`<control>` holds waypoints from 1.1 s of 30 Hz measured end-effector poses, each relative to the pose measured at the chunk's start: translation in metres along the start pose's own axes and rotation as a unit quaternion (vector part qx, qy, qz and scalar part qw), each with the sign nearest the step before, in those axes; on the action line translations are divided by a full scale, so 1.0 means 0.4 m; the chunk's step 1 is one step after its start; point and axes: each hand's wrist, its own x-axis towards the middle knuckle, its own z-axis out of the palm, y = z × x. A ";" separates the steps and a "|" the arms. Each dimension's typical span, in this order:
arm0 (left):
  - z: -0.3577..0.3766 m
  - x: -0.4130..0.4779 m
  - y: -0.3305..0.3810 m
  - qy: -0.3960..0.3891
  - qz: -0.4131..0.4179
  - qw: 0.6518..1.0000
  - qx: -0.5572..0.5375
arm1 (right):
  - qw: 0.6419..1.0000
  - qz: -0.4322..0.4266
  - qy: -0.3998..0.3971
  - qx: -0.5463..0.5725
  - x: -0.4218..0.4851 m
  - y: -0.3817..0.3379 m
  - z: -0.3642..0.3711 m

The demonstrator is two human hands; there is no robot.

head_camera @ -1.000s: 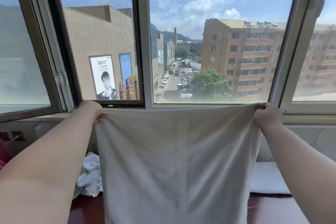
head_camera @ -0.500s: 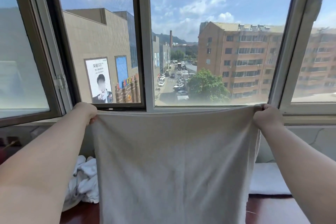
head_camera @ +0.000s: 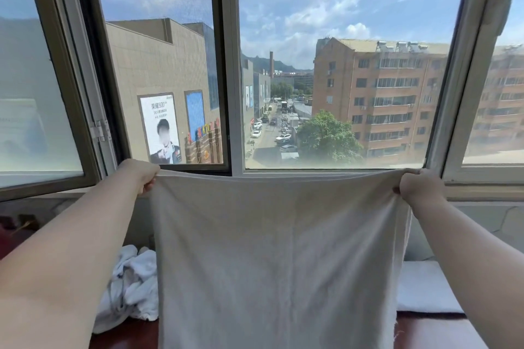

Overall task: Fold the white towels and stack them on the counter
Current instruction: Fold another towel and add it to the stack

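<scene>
The grip of the left hand (head_camera: 141,174) is closed on the top left corner of a white towel (head_camera: 278,263), with the fingers curled round the cloth. The grip of the right hand (head_camera: 419,185) holds the top right corner in the same way. The towel hangs spread between them in front of the window (head_camera: 226,65), and its top edge sags a little. Its lower end leaves the picture at the bottom.

The hanging towel hides the middle of the dark red bench (head_camera: 127,337). On the bench at the left lies a crumpled heap of white towels (head_camera: 133,286), partly covered by the towel and the left forearm. At the right lies a flat white towel (head_camera: 425,286), partly behind the right forearm.

Compared with half a second ago, both hands keep the same corners at nearly the same height, and the towel stays stretched.
</scene>
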 end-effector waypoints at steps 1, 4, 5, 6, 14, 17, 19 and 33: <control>0.005 -0.007 -0.003 0.007 0.008 1.000 0.005 | 1.000 0.005 0.005 0.006 -0.001 -0.002 0.004; 0.007 -0.025 -0.010 0.045 0.015 0.999 -0.006 | 1.000 -0.003 0.027 -0.006 -0.004 -0.002 0.011; 0.003 -0.027 -0.010 0.059 0.012 0.998 -0.008 | 0.999 -0.006 0.030 -0.010 -0.005 0.001 0.010; -0.002 -0.025 -0.009 0.068 0.010 0.998 -0.005 | 0.999 -0.008 0.031 -0.012 -0.004 0.003 0.009; -0.031 -0.003 -0.004 0.009 -0.012 0.993 0.121 | 0.998 -0.006 0.055 -0.010 -0.036 0.015 0.018; -0.050 -0.009 -0.026 -0.071 -0.056 0.987 0.130 | 0.998 -0.005 0.067 -0.010 -0.065 0.030 0.018; -0.062 -0.014 -0.039 -0.106 -0.071 0.988 0.092 | 0.997 -0.006 0.077 -0.007 -0.086 0.044 0.018; -0.034 -0.165 -0.173 0.011 0.078 0.983 -0.166 | 0.997 0.024 0.054 0.049 -0.207 0.149 -0.057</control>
